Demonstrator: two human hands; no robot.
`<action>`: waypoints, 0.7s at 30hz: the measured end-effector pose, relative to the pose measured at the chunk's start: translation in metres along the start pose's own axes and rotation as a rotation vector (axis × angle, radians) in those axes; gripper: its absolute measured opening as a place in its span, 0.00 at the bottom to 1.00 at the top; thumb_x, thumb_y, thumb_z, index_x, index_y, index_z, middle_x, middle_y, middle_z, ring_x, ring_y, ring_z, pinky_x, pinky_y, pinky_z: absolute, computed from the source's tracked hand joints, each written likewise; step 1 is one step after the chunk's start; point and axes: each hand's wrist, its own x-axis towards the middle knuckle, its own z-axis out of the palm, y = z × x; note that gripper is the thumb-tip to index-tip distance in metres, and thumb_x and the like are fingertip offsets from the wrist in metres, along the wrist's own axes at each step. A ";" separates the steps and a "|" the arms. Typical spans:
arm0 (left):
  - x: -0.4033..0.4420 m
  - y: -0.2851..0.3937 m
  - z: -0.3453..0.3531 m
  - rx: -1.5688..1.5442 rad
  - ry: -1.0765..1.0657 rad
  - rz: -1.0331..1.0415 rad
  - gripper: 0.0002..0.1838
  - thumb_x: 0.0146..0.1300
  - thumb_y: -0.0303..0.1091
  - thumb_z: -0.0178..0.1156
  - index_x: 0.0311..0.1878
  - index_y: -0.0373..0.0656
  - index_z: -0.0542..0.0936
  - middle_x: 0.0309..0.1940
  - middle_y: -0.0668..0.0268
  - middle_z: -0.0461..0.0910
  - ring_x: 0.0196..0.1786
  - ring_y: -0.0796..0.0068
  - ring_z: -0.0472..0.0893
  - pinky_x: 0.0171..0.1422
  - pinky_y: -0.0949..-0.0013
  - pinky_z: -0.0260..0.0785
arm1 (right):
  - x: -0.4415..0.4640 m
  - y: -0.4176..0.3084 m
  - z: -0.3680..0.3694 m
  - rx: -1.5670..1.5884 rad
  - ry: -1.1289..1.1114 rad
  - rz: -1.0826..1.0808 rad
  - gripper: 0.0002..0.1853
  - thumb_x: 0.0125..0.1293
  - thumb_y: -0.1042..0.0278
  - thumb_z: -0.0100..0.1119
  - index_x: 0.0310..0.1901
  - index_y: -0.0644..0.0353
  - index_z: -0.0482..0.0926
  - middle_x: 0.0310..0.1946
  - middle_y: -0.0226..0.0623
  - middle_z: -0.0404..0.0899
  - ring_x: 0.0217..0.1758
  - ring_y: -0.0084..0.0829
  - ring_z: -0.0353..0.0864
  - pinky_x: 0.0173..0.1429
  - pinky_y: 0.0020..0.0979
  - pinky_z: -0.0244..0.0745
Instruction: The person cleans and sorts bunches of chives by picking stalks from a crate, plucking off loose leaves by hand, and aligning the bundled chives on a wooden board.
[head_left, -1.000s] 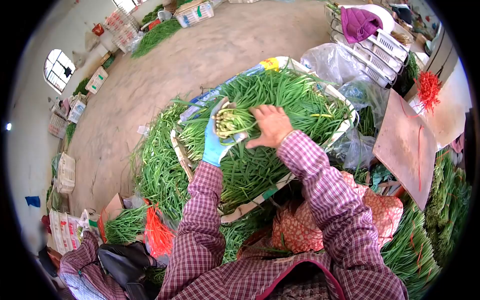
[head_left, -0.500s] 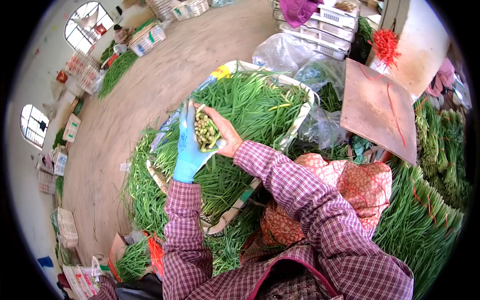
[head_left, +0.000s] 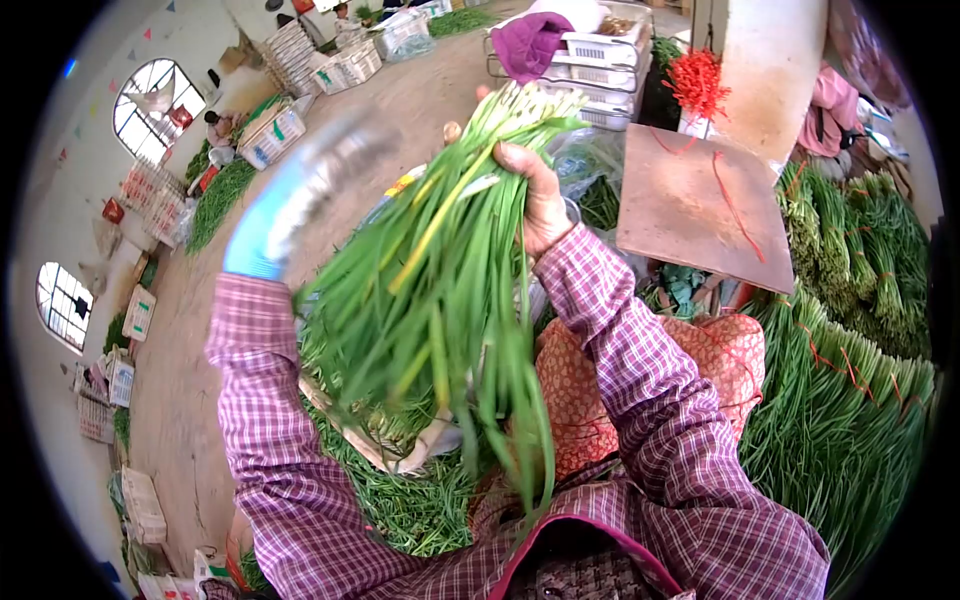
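Observation:
A bunch of garlic chives [head_left: 430, 260] hangs from my right hand [head_left: 538, 195], its pale cut ends at the top and its long green leaves fanning down toward me. My right thumb lies across the stalks just below the ends, with the other fingers mostly behind them. My left hand [head_left: 305, 195], in a blue glove, is raised to the left, apart from the bunch. Motion smears its fingers, so I cannot make out their shape. Beneath the bunch, a basket [head_left: 345, 430] shows part of its pale rim; the leaves cover most of it.
A brown board [head_left: 700, 210] with red ties stands to the right, below a tuft of red ties [head_left: 697, 85]. A red patterned sack [head_left: 650, 370] is by my right forearm. Tied bunches [head_left: 840, 430] lie far right. White crates [head_left: 600, 70] are stacked ahead; a person [head_left: 220, 130] sits far left.
The bunch has been lifted and tilted, its cut ends now pointing away and its leaves hanging toward me. My left hand has come off it and swung left. The view has turned slightly.

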 end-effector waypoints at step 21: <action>-0.163 -0.221 0.300 -0.906 0.708 -0.648 0.27 0.71 0.48 0.48 0.63 0.36 0.70 0.60 0.61 0.73 0.58 0.70 0.74 0.64 0.65 0.68 | -0.161 0.043 -0.107 -0.897 0.349 0.811 0.58 0.58 0.18 0.34 0.74 0.62 0.36 0.76 0.51 0.37 0.79 0.42 0.36 0.78 0.45 0.39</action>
